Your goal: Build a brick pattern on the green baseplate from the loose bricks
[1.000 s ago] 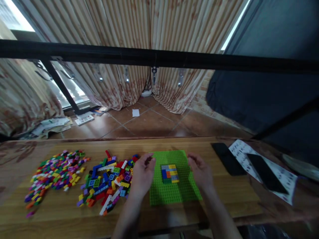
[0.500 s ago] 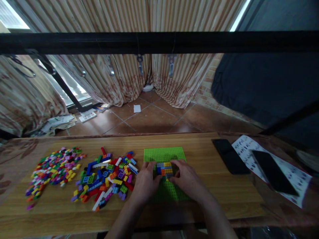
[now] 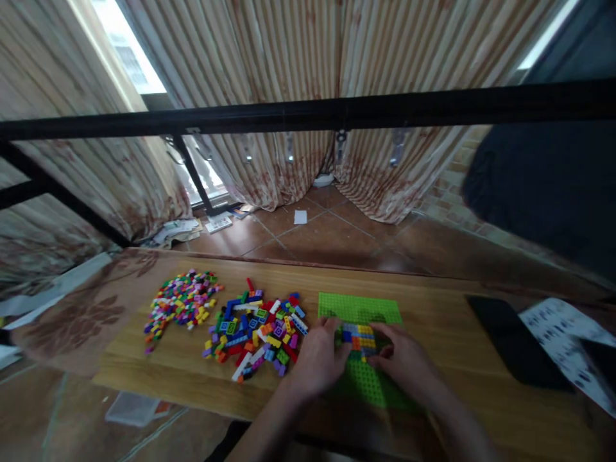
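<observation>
Wooden worktop (image 3: 433, 308), curtains (image 3: 289, 96) behind (tiled floor); my left hand (image 3: 317, 359) and right hand (image 3: 409, 362) pinch the brick block (image 3: 360, 337) on the green baseplate (image 3: 359, 308).

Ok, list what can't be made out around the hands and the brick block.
Head view only:
- Brick block: near edge hidden by both hands.
- Left hand and right hand: fingertip grip hidden behind the fingers.
- Green baseplate: near part covered by the hands.
- Printed sheet: cut off at the right edge, print blurred.
</observation>
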Demonstrator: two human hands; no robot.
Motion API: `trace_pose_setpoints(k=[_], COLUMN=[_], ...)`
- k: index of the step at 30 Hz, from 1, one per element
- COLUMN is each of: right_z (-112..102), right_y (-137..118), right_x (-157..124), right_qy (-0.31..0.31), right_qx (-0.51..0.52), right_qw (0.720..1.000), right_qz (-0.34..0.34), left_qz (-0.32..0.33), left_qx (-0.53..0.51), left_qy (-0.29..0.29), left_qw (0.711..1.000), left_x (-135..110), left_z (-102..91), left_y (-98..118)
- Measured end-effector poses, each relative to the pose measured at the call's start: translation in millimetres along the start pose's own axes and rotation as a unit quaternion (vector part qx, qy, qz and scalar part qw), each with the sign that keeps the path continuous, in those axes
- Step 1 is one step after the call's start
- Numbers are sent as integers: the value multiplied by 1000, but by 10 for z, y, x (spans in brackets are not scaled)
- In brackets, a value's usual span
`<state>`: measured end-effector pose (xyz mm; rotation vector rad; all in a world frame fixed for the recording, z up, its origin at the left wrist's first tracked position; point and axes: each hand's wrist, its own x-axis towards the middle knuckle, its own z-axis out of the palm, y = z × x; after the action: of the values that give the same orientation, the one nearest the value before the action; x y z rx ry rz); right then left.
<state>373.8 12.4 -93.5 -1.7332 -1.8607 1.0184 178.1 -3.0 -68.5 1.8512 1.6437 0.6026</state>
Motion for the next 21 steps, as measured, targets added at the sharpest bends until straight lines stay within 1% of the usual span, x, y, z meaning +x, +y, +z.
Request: trace_pose_setpoints(k=[2,3,4,6,8,9,11,14,17,21], right_z=[-45,-80,-119,-194,-243,-252,-245,-198,-160,-141], right_y=[28,32,31,20,7,2,-10,-42,-96,-155], right_x=[14,23,33,57,84,98,126,158,174,180], right_qy=[7,14,34,65,98,111,126,140,147,139], right_qx=[0,-3,-3,-5,-14,-19,-27,-35,-38,-39], right_qw=[1000,1000,999,997,993,992,990,989,988,989], right_qz=[7,17,29,44,56,59,59,42,26,39], left_qz=[-2,-8,-19,-78,-158,-193,-240,-274,-276,-265], left_qx=[-35,-52,-69,-86,-55,-24,38,112,164,215], left_qy=[38,66,101,191,252,271,277,254,220,175], left_qw=[999,996,992,975,953,943,930,921,921,924], left_x=[16,30,42,49,22,-2,-57,-109,-104,-72], left_z=[-169,-285,-417,-708,-986,-1104,-1283,-1406,-1411,-1353], left_y=[-84,-149,-228,-426,-653,-767,-973,-1190,-1275,-1265])
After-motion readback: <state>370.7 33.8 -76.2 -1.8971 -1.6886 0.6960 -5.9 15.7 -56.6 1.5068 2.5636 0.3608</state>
